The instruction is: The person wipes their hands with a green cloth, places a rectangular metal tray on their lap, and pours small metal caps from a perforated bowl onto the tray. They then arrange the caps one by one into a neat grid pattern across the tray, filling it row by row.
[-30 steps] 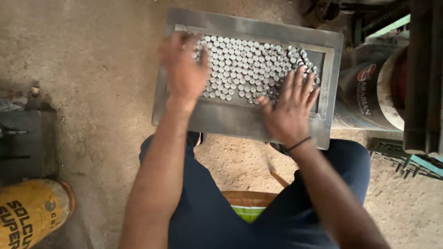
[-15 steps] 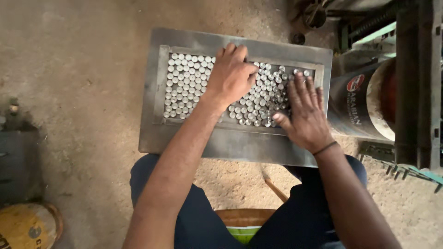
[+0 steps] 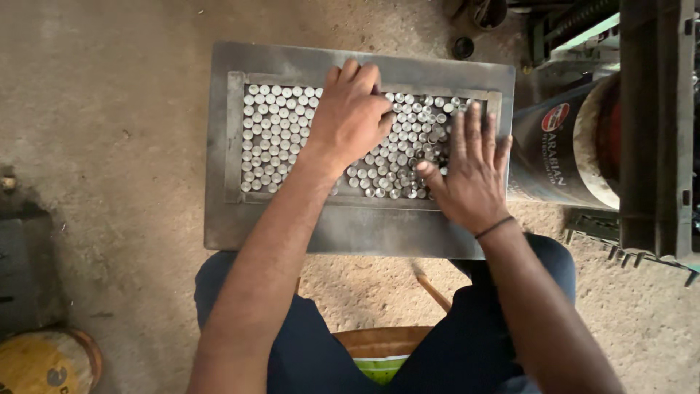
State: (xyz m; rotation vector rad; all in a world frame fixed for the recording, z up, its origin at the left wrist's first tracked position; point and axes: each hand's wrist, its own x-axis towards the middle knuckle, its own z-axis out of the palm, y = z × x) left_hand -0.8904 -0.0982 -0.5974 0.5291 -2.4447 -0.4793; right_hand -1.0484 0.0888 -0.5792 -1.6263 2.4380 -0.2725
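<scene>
A grey metal tray with a raised inner frame lies on the dirt floor in front of my knees. Packed inside the frame are many small round silver metal pieces, standing on end. My left hand rests palm down on the pieces near the tray's middle, fingers together and slightly curled. My right hand lies flat on the pieces at the tray's right end, fingers spread. Neither hand holds anything. The pieces under both palms are hidden.
A dark drum lies on its side just right of the tray, next to a dark metal frame. A yellow can sits at the lower left, a dark block above it. A wooden stool shows between my legs.
My left hand slid from the tray's left end to its middle. The right hand stayed pressed at the right end. The view shifted, bringing the whole tray into sight.
</scene>
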